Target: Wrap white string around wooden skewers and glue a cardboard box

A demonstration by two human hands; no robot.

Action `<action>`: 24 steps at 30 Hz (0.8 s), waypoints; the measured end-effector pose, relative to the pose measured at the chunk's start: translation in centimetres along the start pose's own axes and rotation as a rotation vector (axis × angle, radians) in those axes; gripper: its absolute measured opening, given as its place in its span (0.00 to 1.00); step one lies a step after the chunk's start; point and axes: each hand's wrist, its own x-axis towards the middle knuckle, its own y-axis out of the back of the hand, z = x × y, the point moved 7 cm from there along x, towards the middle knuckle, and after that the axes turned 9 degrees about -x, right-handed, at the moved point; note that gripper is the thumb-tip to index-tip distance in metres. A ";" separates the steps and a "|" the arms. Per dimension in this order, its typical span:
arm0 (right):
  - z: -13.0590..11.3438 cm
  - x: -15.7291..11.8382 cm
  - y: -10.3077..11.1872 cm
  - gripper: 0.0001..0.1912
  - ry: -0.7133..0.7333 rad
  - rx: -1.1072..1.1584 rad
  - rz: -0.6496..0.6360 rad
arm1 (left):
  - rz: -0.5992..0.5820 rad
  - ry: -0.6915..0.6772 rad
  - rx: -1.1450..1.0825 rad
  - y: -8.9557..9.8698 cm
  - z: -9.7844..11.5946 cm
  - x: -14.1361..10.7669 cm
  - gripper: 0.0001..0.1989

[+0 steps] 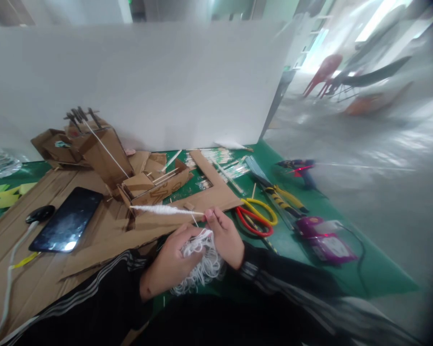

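My right hand [226, 239] pinches the right end of a thin wooden stick [198, 213], which points left, nearly level. White yarn [162, 209] is wound thickly round most of the stick. A loose, looping bundle of white yarn [198, 269] hangs from my left hand [178, 254], whose fingers are curled round it. One strand runs from the bundle up to the stick. Just beyond the stick lies an L-shaped piece of cardboard [216, 194]. A small open cardboard box [155, 187] with sticks in it stands near the stick's left tip.
Scissors with red and yellow handles [254, 221], pliers [292, 199], a glue gun [299, 170] and a purple pack [323, 240] lie on the right. On the left are a phone [70, 218], a cable and a cardboard construction [101, 149]. A white panel [140, 86] stands behind.
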 end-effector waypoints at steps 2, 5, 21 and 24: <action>0.0 0.0 0.0 0.19 -0.001 -0.004 0.001 | 0.000 0.017 -0.026 0.0 -0.2 0.0 0.10; 0.0 0.1 0.1 0.19 -0.004 -0.024 0.005 | 0.008 0.077 -0.072 0.0 -0.7 -0.2 0.07; -0.5 0.1 0.6 0.18 -0.035 -0.036 0.034 | -0.021 0.257 -0.405 -0.6 -1.5 -0.3 0.08; -0.9 0.0 0.8 0.18 -0.034 -0.038 0.041 | -0.028 0.196 -0.250 -0.2 -1.0 -0.2 0.11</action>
